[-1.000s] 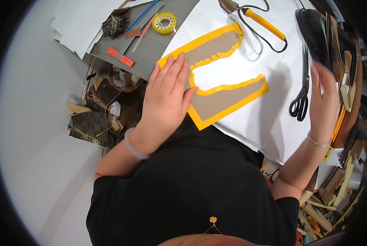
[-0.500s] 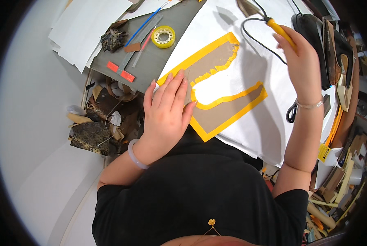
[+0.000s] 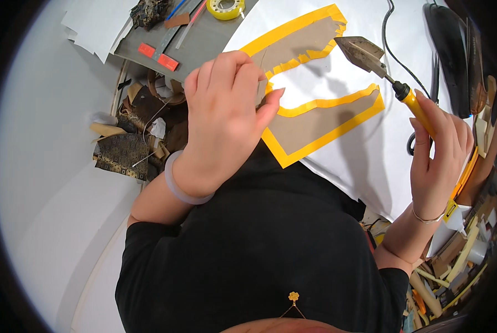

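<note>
My right hand (image 3: 438,152) has its grip closed around the yellow handle of a small iron with a dark, pointed metal plate (image 3: 365,54); the plate hangs out ahead of my fingers, tilted, above the white sheet (image 3: 365,161) spread on the bench, and its black cord (image 3: 395,47) loops away beyond it. Across from that grip, my left hand (image 3: 226,114) rests on the near corner of the brown U-shaped paper piece edged with yellow tape (image 3: 320,119), fingers curled and thumb stretched toward the tape's inner edge; whether it pinches anything I cannot tell. The iron's tip sits just past the upper arm of that piece, near its ragged taped end, apart from my left fingers. Beyond my left hand lie a roll of yellow tape (image 3: 228,8) and two small red blocks (image 3: 157,55) on a grey board (image 3: 204,41). To the outside of my left wrist, patterned fabric scraps (image 3: 121,152) are heaped
</note>
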`<state>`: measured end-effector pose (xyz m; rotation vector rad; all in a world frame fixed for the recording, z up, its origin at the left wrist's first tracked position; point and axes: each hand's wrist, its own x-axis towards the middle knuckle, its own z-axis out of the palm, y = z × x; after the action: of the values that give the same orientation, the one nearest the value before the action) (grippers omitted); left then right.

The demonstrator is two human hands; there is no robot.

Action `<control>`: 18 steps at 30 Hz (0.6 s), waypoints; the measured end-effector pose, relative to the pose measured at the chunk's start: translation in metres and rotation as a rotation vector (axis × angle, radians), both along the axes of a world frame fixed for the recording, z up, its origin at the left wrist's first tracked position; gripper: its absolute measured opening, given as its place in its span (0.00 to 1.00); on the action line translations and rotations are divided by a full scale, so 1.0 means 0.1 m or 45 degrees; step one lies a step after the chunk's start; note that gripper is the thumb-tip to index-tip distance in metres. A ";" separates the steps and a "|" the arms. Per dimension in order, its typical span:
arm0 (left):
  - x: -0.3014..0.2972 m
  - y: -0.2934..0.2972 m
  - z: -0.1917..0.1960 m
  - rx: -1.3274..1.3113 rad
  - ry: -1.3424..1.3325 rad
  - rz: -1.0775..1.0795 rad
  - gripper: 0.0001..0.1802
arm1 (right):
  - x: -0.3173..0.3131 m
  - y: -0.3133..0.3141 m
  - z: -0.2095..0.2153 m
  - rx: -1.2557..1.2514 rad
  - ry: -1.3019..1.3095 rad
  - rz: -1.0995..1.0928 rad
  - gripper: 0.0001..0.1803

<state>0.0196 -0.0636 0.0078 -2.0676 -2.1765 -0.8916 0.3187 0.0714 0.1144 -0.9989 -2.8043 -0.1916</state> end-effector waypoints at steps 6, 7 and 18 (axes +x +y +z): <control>0.02 0.07 0.04 -0.085 -0.005 0.037 0.16 | -0.05 -0.11 -0.12 -0.046 0.031 0.042 0.19; 0.01 0.07 0.06 -0.098 -0.015 0.033 0.15 | -0.06 -0.11 -0.13 -0.057 0.046 0.057 0.19; -0.20 0.11 0.13 -0.208 -0.171 -0.079 0.10 | -0.15 -0.10 -0.17 -0.214 0.020 0.117 0.21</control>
<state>0.0000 -0.0526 0.0207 -2.2199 -2.3378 -0.9113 0.3039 0.0618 0.0975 -0.8964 -2.8822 0.0637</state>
